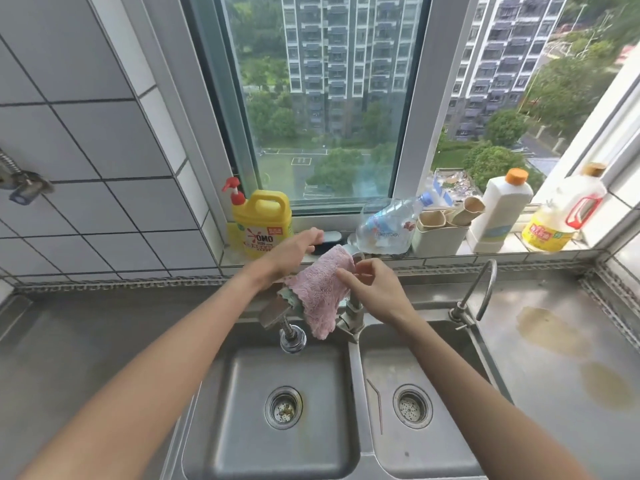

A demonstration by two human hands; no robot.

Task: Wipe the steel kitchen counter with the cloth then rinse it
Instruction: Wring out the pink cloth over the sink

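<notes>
A pink fluffy cloth [322,292] with a green underside hangs over the steel faucet [351,320] above the double sink. My left hand [294,252] lies palm down over the cloth's top left part, fingers nearly straight. My right hand [375,289] pinches the cloth's right edge, with the index finger laid on the fabric. The steel counter [561,410] to the right of the sink carries brownish wet stains [547,332]. No water runs from the spout head [292,339].
Below the hands lie the left basin [242,427] and right basin [440,445]. A thin second tap [485,289] stands at the right. On the sill are a yellow detergent jug [261,223], black brush [329,242], plastic bottle [388,226], beige holder [440,233], white bottle [502,209] and oil bottle [561,216].
</notes>
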